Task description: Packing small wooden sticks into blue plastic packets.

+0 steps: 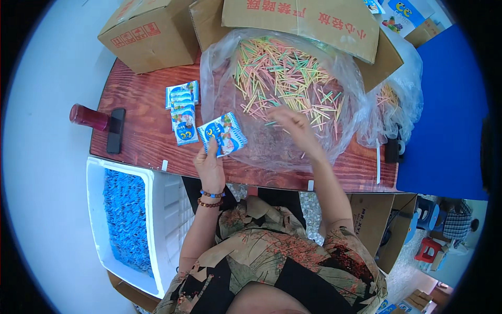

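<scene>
My left hand (pixel 210 170) pinches a blue-and-white packet (pixel 227 131) by its lower edge, above the front of the table. Whether the packet is sealed I cannot tell. To the right, my right hand (pixel 295 125) reaches over the near edge of a heap of thin pastel sticks (pixel 287 73). Its fingers are curled together, and anything between them is too small to make out. The sticks, pink, yellow and green, lie loose on a spread clear plastic bag (pixel 217 68). Left of the held packet, several similar packets (pixel 183 112) overlap in a row.
Cardboard boxes (pixel 149 44) stand along the table's far side. A dark phone (pixel 116 131) and a dark red cylinder (pixel 89 116) are at the left. Below the left table edge sits a white foam box (pixel 150 225) holding crinkled blue pieces. Another clear bag (pixel 408 78) bulges at the right.
</scene>
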`<state>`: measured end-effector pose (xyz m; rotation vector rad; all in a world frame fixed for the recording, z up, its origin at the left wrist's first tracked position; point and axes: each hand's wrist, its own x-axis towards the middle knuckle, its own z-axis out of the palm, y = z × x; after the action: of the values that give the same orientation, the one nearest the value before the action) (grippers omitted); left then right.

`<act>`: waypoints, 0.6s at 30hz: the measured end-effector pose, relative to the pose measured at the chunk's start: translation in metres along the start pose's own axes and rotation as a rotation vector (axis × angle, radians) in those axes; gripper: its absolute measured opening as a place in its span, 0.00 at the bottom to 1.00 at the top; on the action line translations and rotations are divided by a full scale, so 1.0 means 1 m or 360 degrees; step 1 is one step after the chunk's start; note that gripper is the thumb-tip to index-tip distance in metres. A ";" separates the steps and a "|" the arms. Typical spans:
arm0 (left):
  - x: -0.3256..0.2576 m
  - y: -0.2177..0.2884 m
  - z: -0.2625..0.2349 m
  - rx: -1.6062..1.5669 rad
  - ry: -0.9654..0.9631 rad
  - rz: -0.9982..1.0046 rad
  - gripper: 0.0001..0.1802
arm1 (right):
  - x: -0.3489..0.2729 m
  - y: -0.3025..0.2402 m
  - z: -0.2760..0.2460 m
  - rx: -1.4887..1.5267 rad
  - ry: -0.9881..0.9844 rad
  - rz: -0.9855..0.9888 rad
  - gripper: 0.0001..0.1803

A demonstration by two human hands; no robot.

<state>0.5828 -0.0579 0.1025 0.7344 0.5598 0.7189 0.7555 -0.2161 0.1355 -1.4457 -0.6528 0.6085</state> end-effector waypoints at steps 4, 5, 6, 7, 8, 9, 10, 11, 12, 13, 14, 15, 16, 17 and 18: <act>-0.002 0.003 -0.002 0.0010 -0.0010 -0.0024 0.09 | 0.015 0.016 -0.062 -0.1304 0.0506 -0.0135 0.15; -0.002 0.001 -0.001 -0.0016 -0.0003 -0.0053 0.09 | 0.018 0.013 -0.067 -0.1840 0.0608 -0.0086 0.18; -0.003 -0.001 -0.001 -0.0021 -0.0006 -0.0057 0.09 | 0.021 0.014 -0.067 -0.1846 0.0610 -0.0084 0.18; -0.003 -0.004 -0.002 -0.0025 -0.0006 -0.0074 0.09 | 0.025 0.017 -0.065 -0.2108 0.0632 0.0003 0.20; -0.002 -0.004 -0.002 -0.0027 -0.0003 -0.0088 0.09 | 0.028 0.018 -0.061 -0.2367 0.0649 0.0092 0.23; -0.002 -0.004 -0.003 -0.0030 -0.0002 -0.0088 0.09 | 0.030 0.018 -0.058 -0.2369 0.0647 0.0091 0.23; -0.001 -0.004 -0.003 -0.0019 0.0009 -0.0079 0.09 | 0.031 0.018 -0.055 -0.2433 0.0653 0.0126 0.25; -0.001 -0.003 -0.004 -0.0009 0.0023 -0.0067 0.09 | 0.033 0.017 -0.052 -0.2495 0.0656 0.0158 0.27; 0.000 -0.003 -0.006 -0.0013 0.0029 -0.0064 0.09 | 0.034 0.020 -0.051 -0.2498 0.0650 0.0153 0.27; 0.001 -0.002 -0.011 0.0007 -0.0014 -0.0056 0.10 | 0.035 0.025 -0.050 -0.2499 0.0664 0.0097 0.28; 0.002 -0.001 -0.015 0.0028 -0.0055 -0.0052 0.11 | 0.035 0.025 -0.047 -0.2499 0.0676 0.0044 0.29; 0.002 -0.001 -0.018 0.0023 -0.0049 -0.0053 0.11 | 0.036 0.025 -0.044 -0.2504 0.0669 0.0042 0.29; 0.003 -0.001 -0.021 0.0029 -0.0022 -0.0076 0.11 | 0.037 0.024 -0.041 -0.2482 0.0619 0.0120 0.29; 0.003 -0.002 -0.022 0.0032 0.0002 -0.0098 0.11 | 0.037 0.021 -0.039 -0.2462 0.0571 0.0196 0.29; 0.003 -0.002 -0.023 0.0024 0.0005 -0.0098 0.11 | 0.039 0.023 -0.039 -0.2469 0.0567 0.0194 0.29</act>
<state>0.5699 -0.0475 0.0855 0.7271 0.5890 0.6591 0.8108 -0.2142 0.1134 -2.9409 -0.7568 -0.2416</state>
